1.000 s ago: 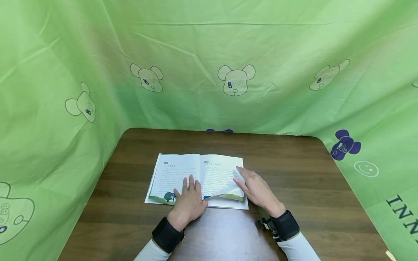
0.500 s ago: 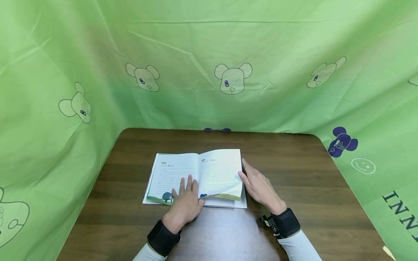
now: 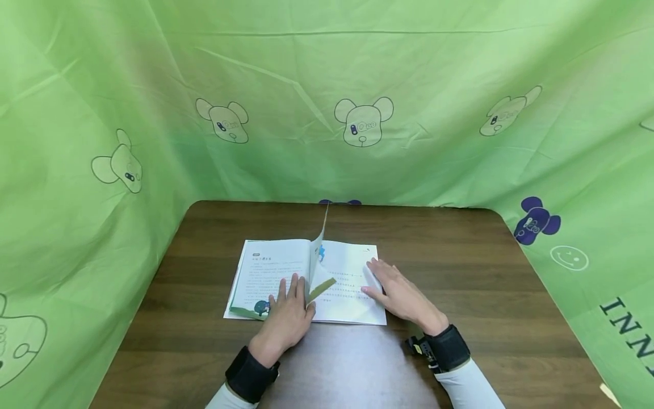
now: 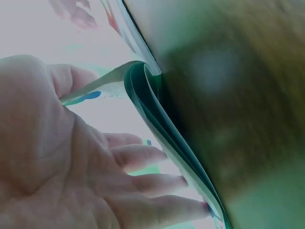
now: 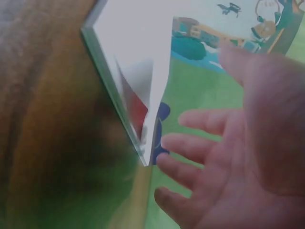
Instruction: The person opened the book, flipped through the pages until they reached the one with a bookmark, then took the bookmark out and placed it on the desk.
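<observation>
An open book point(image 3: 347, 309) with printed text lies on the table. One of its leaves point(image 3: 314, 258) stands nearly upright at the spine, its green-edged lower corner curling to the right. Spread over the lower left page is my left hand point(image 3: 286, 321), fingers straight. In the left wrist view, the leaf's edge point(image 4: 112, 76) runs in beside that hand's thumb, above the curved stack of pages point(image 4: 167, 138). My right hand point(image 3: 406, 298) rests with extended fingers at the right page's outer edge. Its fingers point(image 5: 188, 145) hold nothing in the right wrist view.
The brown wooden table point(image 3: 460, 261) extends all around the book. A green cloth point(image 3: 286, 68) with bear drawings hangs behind it and on both sides. Each wrist wears a black band point(image 3: 250, 375).
The right-hand leaf has lifted, swung left and now stands upright at the spine, showing another page beneath. My right hand raised its edge, then came down on the page underneath. The left hand stayed put.
</observation>
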`<state>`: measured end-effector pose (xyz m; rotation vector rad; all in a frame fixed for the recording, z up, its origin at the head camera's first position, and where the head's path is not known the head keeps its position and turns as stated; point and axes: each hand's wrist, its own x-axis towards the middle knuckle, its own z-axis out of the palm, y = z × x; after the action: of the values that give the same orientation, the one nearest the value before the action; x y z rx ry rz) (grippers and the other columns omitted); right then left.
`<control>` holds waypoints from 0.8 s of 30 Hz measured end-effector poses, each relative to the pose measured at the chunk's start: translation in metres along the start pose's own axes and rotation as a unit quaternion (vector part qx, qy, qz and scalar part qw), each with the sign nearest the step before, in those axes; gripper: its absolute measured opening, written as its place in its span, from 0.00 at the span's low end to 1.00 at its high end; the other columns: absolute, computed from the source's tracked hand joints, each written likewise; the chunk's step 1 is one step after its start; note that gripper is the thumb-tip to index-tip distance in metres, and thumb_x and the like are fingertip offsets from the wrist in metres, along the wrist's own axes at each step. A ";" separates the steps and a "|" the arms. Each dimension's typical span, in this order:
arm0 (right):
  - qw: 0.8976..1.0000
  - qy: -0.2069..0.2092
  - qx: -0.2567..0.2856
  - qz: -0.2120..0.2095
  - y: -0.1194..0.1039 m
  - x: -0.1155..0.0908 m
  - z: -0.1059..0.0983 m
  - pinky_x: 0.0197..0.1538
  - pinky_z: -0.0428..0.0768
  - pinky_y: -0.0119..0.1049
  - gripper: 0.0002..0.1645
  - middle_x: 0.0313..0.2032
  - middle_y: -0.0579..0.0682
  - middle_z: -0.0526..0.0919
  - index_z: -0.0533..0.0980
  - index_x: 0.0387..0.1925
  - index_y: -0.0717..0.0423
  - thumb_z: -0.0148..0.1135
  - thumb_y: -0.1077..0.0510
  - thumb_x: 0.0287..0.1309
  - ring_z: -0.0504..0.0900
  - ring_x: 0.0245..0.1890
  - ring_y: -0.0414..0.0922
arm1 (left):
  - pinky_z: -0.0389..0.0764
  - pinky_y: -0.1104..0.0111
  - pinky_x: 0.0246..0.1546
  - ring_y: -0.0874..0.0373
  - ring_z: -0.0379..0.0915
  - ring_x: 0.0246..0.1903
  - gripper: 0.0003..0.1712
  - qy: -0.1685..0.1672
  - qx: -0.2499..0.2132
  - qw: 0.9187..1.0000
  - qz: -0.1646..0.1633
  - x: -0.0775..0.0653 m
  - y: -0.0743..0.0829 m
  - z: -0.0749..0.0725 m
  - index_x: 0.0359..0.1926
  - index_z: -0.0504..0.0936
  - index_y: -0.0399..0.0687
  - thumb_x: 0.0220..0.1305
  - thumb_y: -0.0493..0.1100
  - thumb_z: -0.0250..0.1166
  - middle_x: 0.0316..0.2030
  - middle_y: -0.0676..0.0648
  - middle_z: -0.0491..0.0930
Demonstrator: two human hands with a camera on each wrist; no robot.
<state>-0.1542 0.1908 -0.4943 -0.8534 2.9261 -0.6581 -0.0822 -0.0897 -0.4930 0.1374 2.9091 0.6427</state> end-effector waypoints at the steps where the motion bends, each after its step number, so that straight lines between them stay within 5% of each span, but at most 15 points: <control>1: 1.000 -0.013 -0.001 -0.003 0.000 0.000 0.000 0.70 0.56 0.58 0.48 0.71 0.60 0.64 0.63 0.72 0.61 0.47 0.31 0.64 0.60 0.72 0.56 | 0.55 0.32 0.62 0.32 0.43 0.72 0.40 0.003 -0.005 1.000 -0.002 0.000 -0.001 0.000 0.75 0.55 0.33 0.72 0.55 0.46 0.75 0.33 0.52; 14: 0.997 -0.046 0.001 -0.055 0.000 -0.004 0.006 0.69 0.53 0.64 0.60 0.73 0.62 0.60 0.62 0.72 0.60 0.67 0.30 0.45 0.58 0.72 0.58 | 0.61 0.41 0.64 0.28 0.46 0.70 0.47 0.099 -0.113 0.988 -0.024 -0.004 -0.012 -0.005 0.75 0.43 0.27 0.69 0.50 0.53 0.71 0.22 0.51; 20: 0.996 -0.056 -0.001 -0.067 0.001 -0.004 0.009 0.68 0.53 0.66 0.64 0.73 0.63 0.59 0.61 0.73 0.58 0.70 0.29 0.40 0.57 0.73 0.59 | 0.73 0.42 0.53 0.27 0.66 0.59 0.51 0.165 -0.141 0.975 -0.037 -0.001 -0.018 -0.011 0.77 0.38 0.33 0.65 0.46 0.59 0.69 0.21 0.55; 24: 0.995 -0.061 0.000 -0.073 0.001 -0.004 0.009 0.68 0.53 0.67 0.64 0.74 0.62 0.58 0.62 0.73 0.56 0.72 0.30 0.37 0.56 0.73 0.59 | 0.69 0.40 0.57 0.28 0.58 0.65 0.57 0.212 -0.157 0.964 -0.026 0.000 -0.024 -0.012 0.78 0.34 0.41 0.60 0.39 0.64 0.72 0.24 0.49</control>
<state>-0.1500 0.1902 -0.5033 -1.0760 2.7745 -0.5905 -0.0854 -0.1166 -0.4923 -0.1346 3.1339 1.2485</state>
